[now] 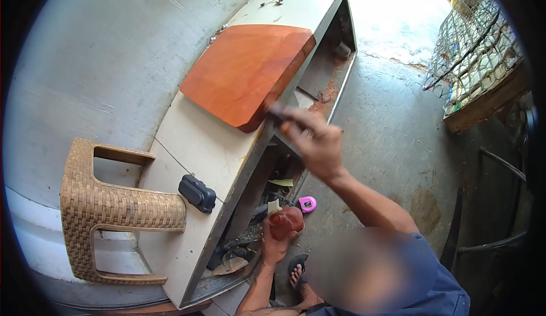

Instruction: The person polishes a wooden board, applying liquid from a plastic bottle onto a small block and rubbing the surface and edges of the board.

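Fingers [307, 120] curled tight, the right hand [318, 145] grips a dark, blurred tool [276, 112] at the edge of the orange-brown wooden slab [244, 71] on the white-topped bench [210, 140]; the left hand [276, 249], half-closed, cups a reddish-brown rounded container [287, 222].

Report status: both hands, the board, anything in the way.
Right hand holding blurred dark tool at orange board. Left hand gripping reddish container. Black case, woven stool clear of board.

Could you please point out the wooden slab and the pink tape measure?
Wooden slab [245, 71]: head view, on its broad orange top face.
Pink tape measure [307, 204]: head view, on its case.
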A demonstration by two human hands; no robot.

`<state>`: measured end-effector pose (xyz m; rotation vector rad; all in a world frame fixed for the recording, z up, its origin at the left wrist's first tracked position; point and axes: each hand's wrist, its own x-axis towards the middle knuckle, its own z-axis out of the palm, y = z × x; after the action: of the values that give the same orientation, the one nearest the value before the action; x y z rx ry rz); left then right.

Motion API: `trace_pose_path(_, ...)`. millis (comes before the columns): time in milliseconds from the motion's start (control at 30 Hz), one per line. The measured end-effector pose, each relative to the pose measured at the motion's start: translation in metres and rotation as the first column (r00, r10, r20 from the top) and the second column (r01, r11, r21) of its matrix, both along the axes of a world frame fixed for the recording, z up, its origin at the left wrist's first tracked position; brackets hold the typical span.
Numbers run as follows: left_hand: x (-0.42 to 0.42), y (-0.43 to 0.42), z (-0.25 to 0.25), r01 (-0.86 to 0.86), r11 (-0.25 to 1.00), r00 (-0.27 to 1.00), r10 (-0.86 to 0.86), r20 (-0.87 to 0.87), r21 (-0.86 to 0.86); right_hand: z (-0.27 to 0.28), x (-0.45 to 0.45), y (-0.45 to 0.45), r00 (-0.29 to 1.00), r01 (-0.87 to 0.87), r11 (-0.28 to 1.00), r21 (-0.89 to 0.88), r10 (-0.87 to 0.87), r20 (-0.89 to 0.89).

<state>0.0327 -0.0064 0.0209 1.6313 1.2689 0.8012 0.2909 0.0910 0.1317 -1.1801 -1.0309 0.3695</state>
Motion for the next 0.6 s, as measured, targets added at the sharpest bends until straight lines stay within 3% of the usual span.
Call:
trace_pose_path(67,-0.004,0.004,-0.004,0.065,0.997,0.991,-0.061,0.122,-0.03,-0.016,-0.013,0.003,0.997,-0.066,0.978,0.199,0.054,0.063)
trace_pose_path(200,-0.009,0.002,-0.007,0.025,0.99,0.985,-0.001,0.174,-0.137,-0.008,0.03,0.028,0.991,0.095,0.995,0.026,-0.092,-0.1)
trace_pose_path(267,-0.014,0.001,-0.012,0.049,0.995,0.991,-0.038,0.128,-0.089,-0.013,0.052,0.049,0.93,0.203,0.975,0.088,-0.164,-0.329)
trace_pose_path(333,-0.014,0.0,-0.009,0.064,0.992,0.986,-0.046,0.161,-0.107,-0.007,0.042,0.041,0.922,0.255,0.963,0.086,-0.216,-0.322)
trace_pose_path(400,-0.01,0.001,-0.005,0.095,0.988,0.979,-0.07,0.191,-0.124,-0.002,0.015,0.018,0.989,-0.015,0.981,0.191,-0.014,0.148)
trace_pose_path(500,-0.009,0.007,-0.002,0.088,0.985,0.975,-0.056,0.213,-0.145,-0.004,0.027,0.02,0.988,-0.123,0.971,0.206,0.099,0.122)
trace_pose_path(600,-0.016,0.001,-0.01,0.073,0.982,0.976,-0.034,0.217,-0.172,-0.01,0.074,0.058,0.957,0.219,0.97,0.105,-0.193,-0.217)
